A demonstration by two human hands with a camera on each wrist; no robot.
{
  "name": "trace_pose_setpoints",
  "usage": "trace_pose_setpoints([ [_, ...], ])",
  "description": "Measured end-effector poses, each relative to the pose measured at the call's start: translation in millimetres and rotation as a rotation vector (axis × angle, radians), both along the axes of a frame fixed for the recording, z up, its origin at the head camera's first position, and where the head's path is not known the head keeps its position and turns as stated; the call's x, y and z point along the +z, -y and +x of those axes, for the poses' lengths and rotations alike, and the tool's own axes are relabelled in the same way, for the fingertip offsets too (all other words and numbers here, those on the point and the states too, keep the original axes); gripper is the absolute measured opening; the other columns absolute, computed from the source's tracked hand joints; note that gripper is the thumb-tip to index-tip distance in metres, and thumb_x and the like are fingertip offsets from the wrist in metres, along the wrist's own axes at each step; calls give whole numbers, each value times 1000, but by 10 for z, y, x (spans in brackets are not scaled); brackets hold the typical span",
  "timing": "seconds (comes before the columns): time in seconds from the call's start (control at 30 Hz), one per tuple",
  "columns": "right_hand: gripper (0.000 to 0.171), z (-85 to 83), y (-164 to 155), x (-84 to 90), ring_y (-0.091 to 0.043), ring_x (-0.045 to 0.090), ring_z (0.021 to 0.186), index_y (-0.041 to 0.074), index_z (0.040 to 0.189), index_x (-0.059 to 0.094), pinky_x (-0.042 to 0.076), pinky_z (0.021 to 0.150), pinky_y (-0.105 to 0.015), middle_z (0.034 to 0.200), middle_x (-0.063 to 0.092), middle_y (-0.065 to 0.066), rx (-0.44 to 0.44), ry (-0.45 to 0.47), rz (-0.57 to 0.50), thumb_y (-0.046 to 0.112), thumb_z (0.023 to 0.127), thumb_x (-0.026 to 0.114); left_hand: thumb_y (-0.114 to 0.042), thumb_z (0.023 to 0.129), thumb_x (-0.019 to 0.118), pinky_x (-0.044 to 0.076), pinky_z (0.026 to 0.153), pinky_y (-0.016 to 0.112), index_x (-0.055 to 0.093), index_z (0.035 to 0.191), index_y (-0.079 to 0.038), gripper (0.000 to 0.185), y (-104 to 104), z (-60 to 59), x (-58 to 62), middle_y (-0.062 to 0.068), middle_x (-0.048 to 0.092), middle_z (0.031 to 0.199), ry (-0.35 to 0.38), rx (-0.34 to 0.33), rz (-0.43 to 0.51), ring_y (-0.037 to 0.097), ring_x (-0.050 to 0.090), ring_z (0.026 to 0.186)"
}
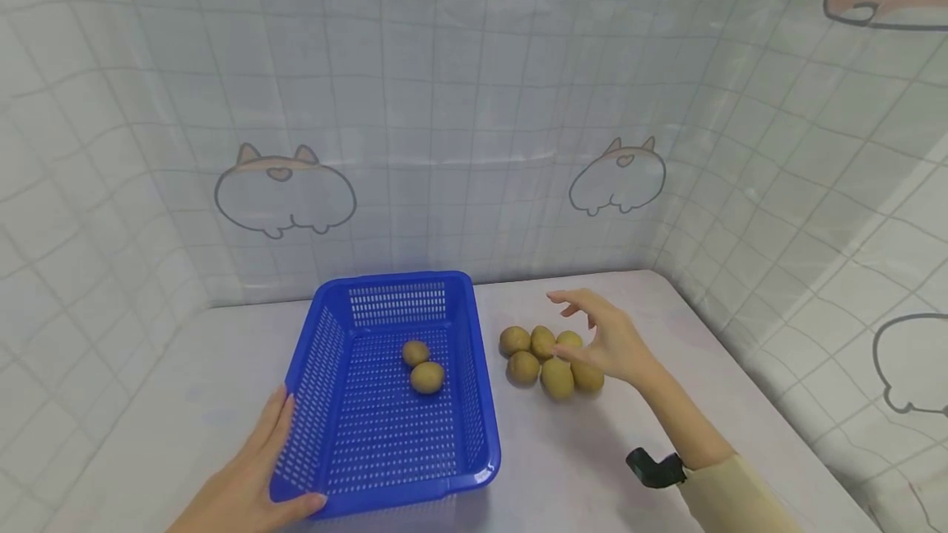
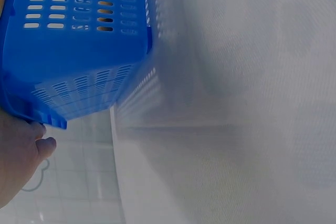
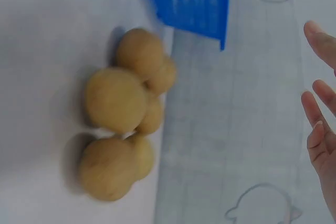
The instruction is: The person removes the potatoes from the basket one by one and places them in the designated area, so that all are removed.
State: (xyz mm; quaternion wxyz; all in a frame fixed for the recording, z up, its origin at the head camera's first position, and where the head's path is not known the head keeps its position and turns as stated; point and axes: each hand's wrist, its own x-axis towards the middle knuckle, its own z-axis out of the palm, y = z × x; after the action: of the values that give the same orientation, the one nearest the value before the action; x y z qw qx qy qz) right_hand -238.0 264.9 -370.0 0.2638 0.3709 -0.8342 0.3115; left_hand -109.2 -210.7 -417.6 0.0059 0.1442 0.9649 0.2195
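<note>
A blue plastic basket (image 1: pixel 485 401) stands on the table, with two potatoes (image 1: pixel 427 377) inside it. My left hand (image 1: pixel 248 471) grips the basket at its near left corner, thumb along the front rim and fingers on the left side. In the left wrist view, bent fingertips of the left hand (image 2: pixel 21 153) lie at the rim. To the right of the basket, several potatoes (image 1: pixel 558 379) sit grouped together on the table. Over this group hovers my right hand (image 1: pixel 603 340), thumb and fingers spread apart with nothing between them. The right wrist view shows the hand (image 3: pixel 323 129) apart from the potatoes (image 3: pixel 116 99).
The white table (image 1: pixel 200 401) extends on both sides of the basket. Behind it and at the sides hang white checked curtains (image 1: pixel 444 122) with cartoon dog prints. A black band (image 1: pixel 655 469) is around the right wrist.
</note>
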Motion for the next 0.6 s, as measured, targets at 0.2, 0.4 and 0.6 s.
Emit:
trace_pose_setpoints([
  [0.2,71,27,231,185,-16,61,96,16,131,57,46,65,-29,120,63,0,38,40,32,23,68,88,-57,78,71,42,83,70,-9,152,-1,123,3,7,6,21,-13,158,6,0,-9,58,25,131],
  [0.4,70,27,466,314,-13,59,98,19,132,57,47,66,-32,117,62,4,87,46,47,27,70,87,-58,77,71,42,84,70,-9,152,-1,123,-7,19,23,21,-12,158,9,12,-7,58,25,131],
  [0.6,67,22,662,398,-12,58,101,20,133,57,47,69,-32,120,61,5,149,86,54,30,72,86,-60,77,69,42,85,69,-9,152,0,124,-25,34,49,24,-10,158,41,32,-20,57,23,132],
])
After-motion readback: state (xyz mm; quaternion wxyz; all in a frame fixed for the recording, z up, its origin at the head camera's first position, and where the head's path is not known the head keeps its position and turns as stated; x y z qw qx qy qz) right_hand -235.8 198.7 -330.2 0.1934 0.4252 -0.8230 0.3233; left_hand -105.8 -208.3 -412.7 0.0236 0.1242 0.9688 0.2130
